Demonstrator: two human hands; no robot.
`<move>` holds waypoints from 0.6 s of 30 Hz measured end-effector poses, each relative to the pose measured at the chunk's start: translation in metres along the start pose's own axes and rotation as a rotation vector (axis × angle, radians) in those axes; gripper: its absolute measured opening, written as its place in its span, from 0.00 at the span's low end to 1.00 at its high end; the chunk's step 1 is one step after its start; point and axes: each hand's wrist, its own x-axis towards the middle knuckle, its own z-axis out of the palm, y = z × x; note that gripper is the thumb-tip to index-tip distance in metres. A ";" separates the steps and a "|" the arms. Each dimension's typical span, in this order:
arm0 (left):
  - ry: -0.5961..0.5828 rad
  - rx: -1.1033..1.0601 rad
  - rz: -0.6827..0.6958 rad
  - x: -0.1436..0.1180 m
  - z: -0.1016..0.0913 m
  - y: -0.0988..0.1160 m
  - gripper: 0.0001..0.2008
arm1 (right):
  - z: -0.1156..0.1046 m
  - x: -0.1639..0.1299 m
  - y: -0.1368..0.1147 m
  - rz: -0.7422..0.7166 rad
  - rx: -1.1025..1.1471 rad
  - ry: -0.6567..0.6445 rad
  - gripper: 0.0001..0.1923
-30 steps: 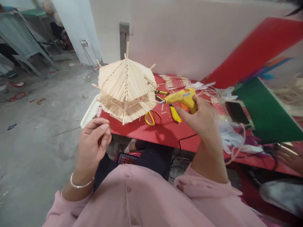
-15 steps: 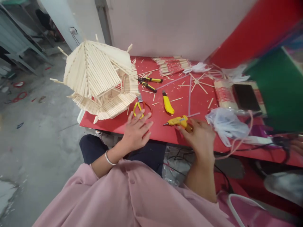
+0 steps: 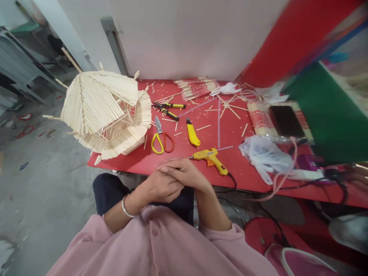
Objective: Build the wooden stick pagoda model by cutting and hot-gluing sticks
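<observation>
My left hand (image 3: 163,188), with a silver bangle at the wrist, is folded together with my right hand (image 3: 186,174) at the table's front edge. The right hand lies over the left one's fingers; both are closed, and no object shows in them. Just beyond the right hand a yellow glue gun (image 3: 209,155) lies on its side, nozzle to the left. Scissors (image 3: 162,142) with one yellow and one red handle rest ahead of the hands. A yellow utility knife (image 3: 193,134) and black-and-yellow pliers (image 3: 169,110) lie farther back.
A roofed model of wooden sticks (image 3: 100,115) stands at the left of the red table (image 3: 184,147). Loose sticks, bundled sticks (image 3: 197,88) and glue sticks (image 3: 219,122) lie behind. At right are a plastic bag (image 3: 264,153), a phone (image 3: 286,121) and a green board (image 3: 330,119).
My right hand has let go of the glue gun and come left onto my left hand. The left hand has drawn back from beside the scissors and closed. The camera view has shifted.
</observation>
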 end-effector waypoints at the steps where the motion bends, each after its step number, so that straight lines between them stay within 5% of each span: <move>1: 0.092 -0.049 -0.011 0.001 -0.006 0.004 0.10 | -0.002 -0.001 0.000 0.025 0.080 0.019 0.18; 5: 0.389 -0.088 -0.174 0.012 -0.030 0.004 0.15 | -0.023 -0.016 0.004 0.183 -0.045 0.485 0.17; 8: 0.425 -0.013 -0.283 0.020 -0.027 -0.015 0.17 | -0.043 -0.033 0.002 0.230 -0.218 0.565 0.25; 13: 0.503 -0.095 -0.410 0.032 0.000 -0.055 0.13 | -0.083 -0.047 -0.022 0.105 -0.406 0.036 0.18; 16: 0.522 -0.242 -0.528 0.050 0.004 -0.075 0.10 | -0.111 -0.037 -0.035 0.211 -0.498 -0.314 0.20; 18: 0.533 -0.339 -0.582 0.065 0.003 -0.087 0.10 | -0.131 -0.023 -0.035 0.293 -0.533 -0.430 0.21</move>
